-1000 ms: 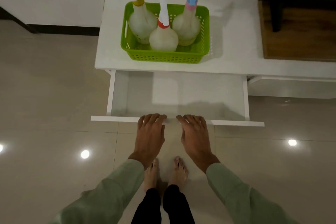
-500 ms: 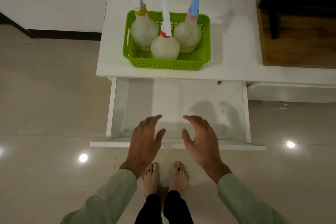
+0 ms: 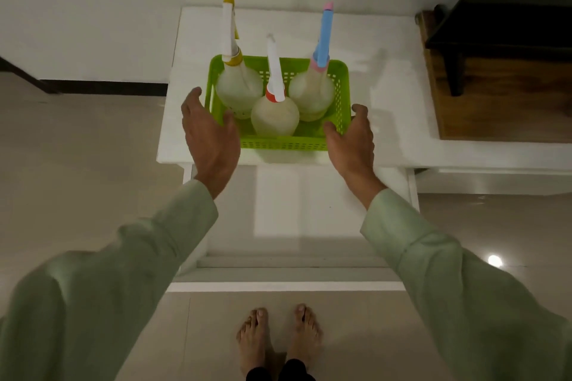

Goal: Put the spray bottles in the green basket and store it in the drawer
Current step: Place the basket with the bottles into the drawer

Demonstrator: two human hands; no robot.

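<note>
A green basket (image 3: pixel 284 142) stands on the white cabinet top (image 3: pixel 387 96). Three pale spray bottles stand upright in it: a yellow-collared bottle (image 3: pixel 238 88) at the left, a red-collared bottle (image 3: pixel 274 116) in front, and a blue-and-pink-topped bottle (image 3: pixel 311 93) at the right. My left hand (image 3: pixel 210 130) is at the basket's left end with fingers apart, thumb over the rim. At the basket's right end my right hand (image 3: pixel 351 139) is spread the same way. Whether either hand touches the basket is unclear. Below the top, the white drawer (image 3: pixel 291 263) is pulled far out and has nothing in it.
A dark wooden stand (image 3: pixel 495 77) with black furniture on it sits right of the cabinet. A white wall is behind, with a dark skirting at the left. My bare feet (image 3: pixel 278 337) stand on glossy floor tiles just in front of the drawer.
Both hands left the drawer front and rose to the two ends of the green basket. The drawer has been pulled further out. The camera view tilted up.
</note>
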